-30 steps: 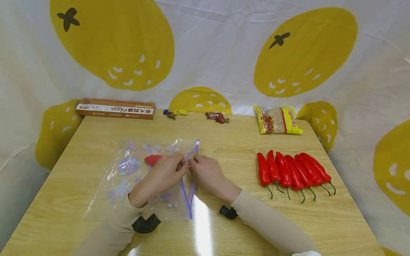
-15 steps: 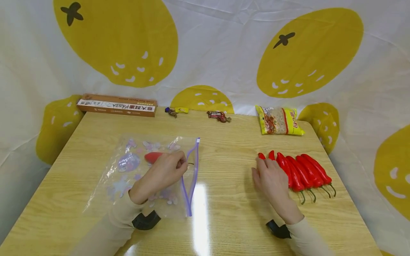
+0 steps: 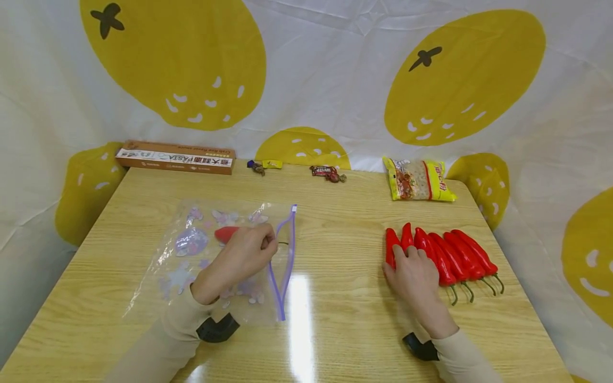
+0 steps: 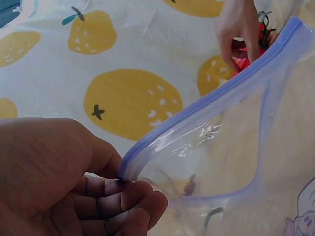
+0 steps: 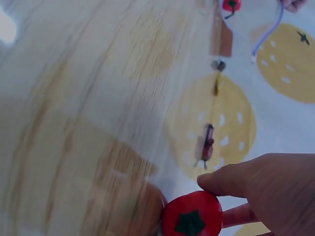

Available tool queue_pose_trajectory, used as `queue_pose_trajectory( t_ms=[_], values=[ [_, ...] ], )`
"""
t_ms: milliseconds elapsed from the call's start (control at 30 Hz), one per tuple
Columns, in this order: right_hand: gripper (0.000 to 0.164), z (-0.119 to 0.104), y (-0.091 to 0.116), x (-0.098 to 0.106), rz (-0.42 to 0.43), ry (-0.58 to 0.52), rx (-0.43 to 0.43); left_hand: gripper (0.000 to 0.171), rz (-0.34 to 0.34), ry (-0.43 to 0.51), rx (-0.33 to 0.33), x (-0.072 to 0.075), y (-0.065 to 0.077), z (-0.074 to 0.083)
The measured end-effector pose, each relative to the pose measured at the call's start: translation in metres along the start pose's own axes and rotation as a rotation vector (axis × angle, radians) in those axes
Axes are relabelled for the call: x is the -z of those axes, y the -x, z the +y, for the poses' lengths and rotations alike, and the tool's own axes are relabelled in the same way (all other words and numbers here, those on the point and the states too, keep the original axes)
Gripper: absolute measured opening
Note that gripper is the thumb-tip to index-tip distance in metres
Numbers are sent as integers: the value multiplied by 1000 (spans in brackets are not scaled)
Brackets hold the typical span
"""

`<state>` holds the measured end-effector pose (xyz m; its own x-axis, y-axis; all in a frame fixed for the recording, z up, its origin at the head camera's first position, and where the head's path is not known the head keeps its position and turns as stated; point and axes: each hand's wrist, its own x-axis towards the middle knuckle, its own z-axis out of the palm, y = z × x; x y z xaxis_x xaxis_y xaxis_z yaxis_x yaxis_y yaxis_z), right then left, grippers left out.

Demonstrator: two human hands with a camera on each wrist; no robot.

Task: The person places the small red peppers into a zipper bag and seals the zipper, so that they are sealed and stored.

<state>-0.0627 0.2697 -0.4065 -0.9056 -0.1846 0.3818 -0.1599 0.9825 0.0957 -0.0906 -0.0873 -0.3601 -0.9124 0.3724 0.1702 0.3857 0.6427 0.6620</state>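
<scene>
My left hand [image 3: 241, 250] pinches the purple zip edge [image 4: 197, 101] of a clear printed zip bag [image 3: 158, 287], keeping its mouth parted. Inside the bag lies one red chili pepper [image 3: 225, 234], partly hidden by that hand, its stem toward the opening. At the right, my right hand [image 3: 414, 282] grips the leftmost red chili pepper [image 3: 391, 244] of a row, thumb on one side and fingers on the other. The right wrist view shows this pepper's stem end [image 5: 209, 211] beside the thumb. The other red chili peppers [image 3: 464, 255] lie side by side, stems toward me.
Along the back edge of the wooden table [image 3: 345, 234] stand a pasta box [image 3: 174, 158], wrapped candies [image 3: 261, 166], more candies [image 3: 328, 174] and a yellow food packet [image 3: 419, 181]. A fruit-patterned cloth [image 3: 325, 80] hangs behind.
My right hand has left the bag's mouth, moved right to the pepper row and taken hold of the leftmost pepper. My left hand has stayed on the bag's edge.
</scene>
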Motion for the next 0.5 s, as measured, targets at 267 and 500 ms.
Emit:
queue_pose_trajectory(
  t_ms=[267,500],
  values=[
    [38,-6,2,4,-60,20,-21,12,11,1,-7,1,1,0],
    [27,-11,-3,7,34,-79,28,12,5,2,-13,1,1,-1]
  ],
)
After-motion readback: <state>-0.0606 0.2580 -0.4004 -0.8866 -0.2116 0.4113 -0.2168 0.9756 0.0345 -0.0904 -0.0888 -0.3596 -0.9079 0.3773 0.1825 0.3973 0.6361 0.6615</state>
